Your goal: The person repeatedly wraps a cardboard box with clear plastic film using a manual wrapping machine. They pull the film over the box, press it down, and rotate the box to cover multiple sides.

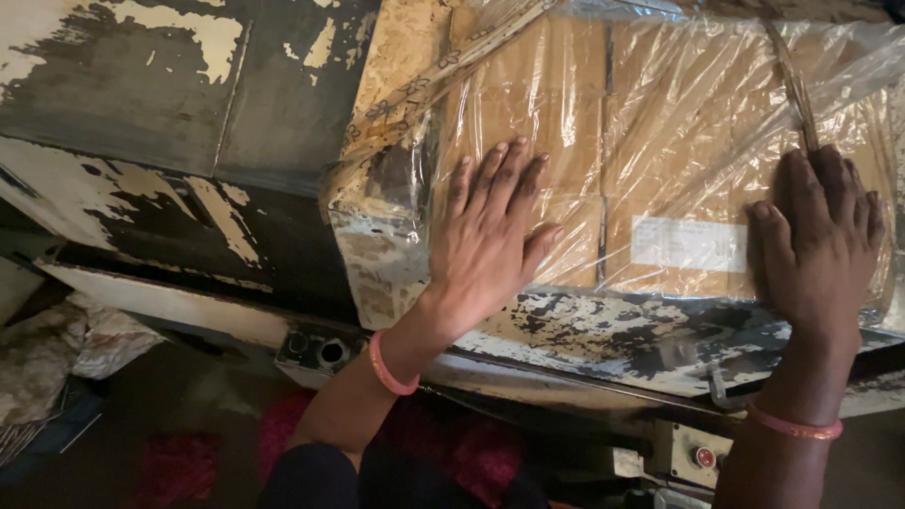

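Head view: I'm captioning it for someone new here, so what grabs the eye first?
Two hands lie flat on clear plastic film over brown cardboard sheets: the left hand at centre, the right hand at the right edge. Below and to the left is the worn machine bed with flaking paint, and a red button at lower right.

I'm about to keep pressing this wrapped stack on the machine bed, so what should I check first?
1. Left hand flat on the plastic film: ok.
2. Right hand flat near the stack's right edge: ok.
3. Film lying smooth over the cardboard stack: not ok, wrinkled.
4. Fingers clear of moving parts: cannot tell.
5. Red button within reach below the worn metal bed: ok.
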